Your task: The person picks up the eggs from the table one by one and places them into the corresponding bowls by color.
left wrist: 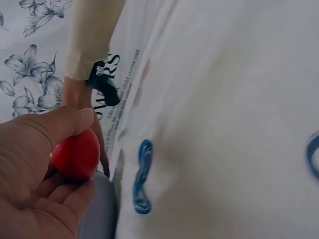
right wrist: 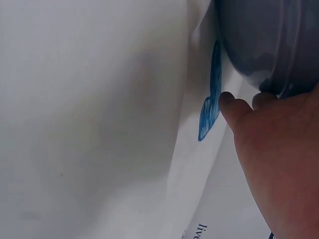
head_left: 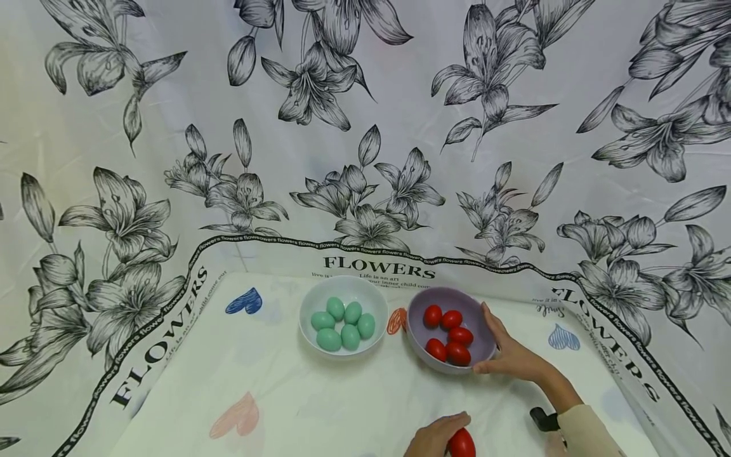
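Observation:
In the head view my left hand (head_left: 435,437) is at the bottom edge, holding a red egg (head_left: 461,443). The left wrist view shows this egg (left wrist: 77,155) pinched between thumb and fingers. My right hand (head_left: 510,355) grips the right side of a purple bowl (head_left: 424,348), thumb low at its near side and fingers along the far rim. Several red eggs (head_left: 459,335) lie inside that bowl. From the right wrist, the bowl's outer wall (right wrist: 254,40) shows above the fingers, partly cut off by the frame.
Left of the purple bowl stands a white bowl (head_left: 308,336) with several pale green eggs (head_left: 329,339). Both bowls rest on a white cloth (head_left: 297,406) printed with hearts. Behind them hangs a curtain (head_left: 411,127) with black line-drawn flowers.

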